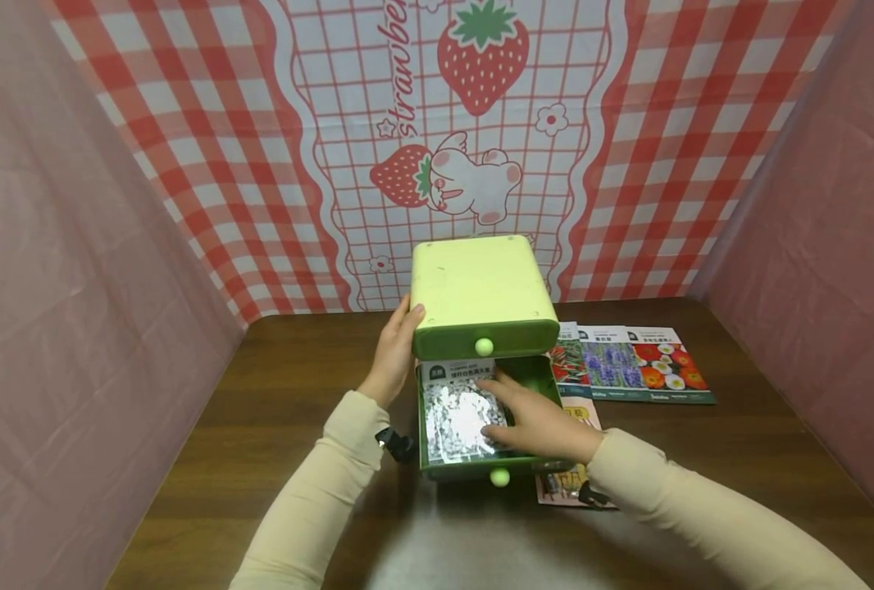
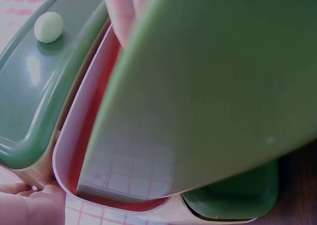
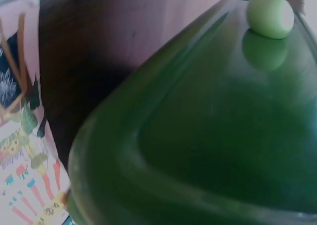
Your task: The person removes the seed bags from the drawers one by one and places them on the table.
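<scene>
Near the back edge of the tabletop (image 1: 297,393): brace one side, work lightly on the other

At the left, your left hand (image 1: 393,348) rests along the side of the yellow-green cabinet (image 1: 481,279), fingers fairly straight against the wall rather than wrapped around it. Brace there gently; the cabinet could probably slide if the other side is pushed.

Next, the upper drawer (image 1: 452,340) is closed. Below it, the lower drawer (image 1: 452,471) is pulled out toward you. The white-flower seed packet (image 1: 448,418) sits inside, toward the left wall, glare across its face.

Your right hand (image 1: 543,419) reaches in from the right, thumb and fingers spread over the packet; how firmly they touch it, you cannot tell. Best use flat fingertips, bend no corner, and mind the packet's top, which lies close under the upper drawer and might catch.

Further right, a pink packet (image 1: 555,487) lies partly hidden beside the drawer, and several flower packets (image 1: 673,369) lie in a row near the back right corner. Let your wrist clear the pink one.
</scene>
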### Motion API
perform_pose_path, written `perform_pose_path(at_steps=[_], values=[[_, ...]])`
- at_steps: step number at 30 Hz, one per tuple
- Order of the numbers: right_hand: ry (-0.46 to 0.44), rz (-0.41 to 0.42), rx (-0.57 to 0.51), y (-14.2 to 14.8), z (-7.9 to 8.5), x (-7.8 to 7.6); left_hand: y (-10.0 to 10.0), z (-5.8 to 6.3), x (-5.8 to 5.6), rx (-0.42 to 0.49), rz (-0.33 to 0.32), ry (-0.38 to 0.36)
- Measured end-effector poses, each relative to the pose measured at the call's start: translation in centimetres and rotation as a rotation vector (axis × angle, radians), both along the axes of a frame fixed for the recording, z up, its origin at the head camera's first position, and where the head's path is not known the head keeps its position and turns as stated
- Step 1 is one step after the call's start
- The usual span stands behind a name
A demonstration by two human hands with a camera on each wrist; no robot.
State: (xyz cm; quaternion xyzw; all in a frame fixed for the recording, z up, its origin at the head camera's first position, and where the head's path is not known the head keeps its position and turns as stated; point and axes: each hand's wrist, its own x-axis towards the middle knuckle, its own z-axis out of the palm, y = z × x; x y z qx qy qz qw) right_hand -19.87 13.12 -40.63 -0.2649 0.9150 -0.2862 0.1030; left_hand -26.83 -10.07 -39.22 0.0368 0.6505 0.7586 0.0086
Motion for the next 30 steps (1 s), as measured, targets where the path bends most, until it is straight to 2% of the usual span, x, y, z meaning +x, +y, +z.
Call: perform_pose_path(at_steps=[6,10,13,20,25,30], values=[[-0.079,-0.051,-0.194,0.1,0.4,-0.1,0.0,0.0,0.0,-0.010,0.001,0.003],[-0.204,-0.098,-0.366,0.2,0.4,-0.4,0.0,-0.1,0.0,-0.001,-0.004,0.000],[-0.305,-0.144,-0.441,0.3,0.4,-0.7,0.0,-0.1,0.0,-0.001,-0.008,0.003],[-0.470,-0.261,-0.524,0.4,0.3,-1.4,0.1,-0.1,0.0,0.002,-0.010,0.012],[-0.521,-0.296,-0.539,0.5,0.3,-1.6,0.0,-0.1,-0.1,0.000,-0.018,0.023],[-0.577,-0.290,-0.490,0.4,0.1,-1.6,-0.1,-0.1,0.0,0.009,-0.029,0.008]])
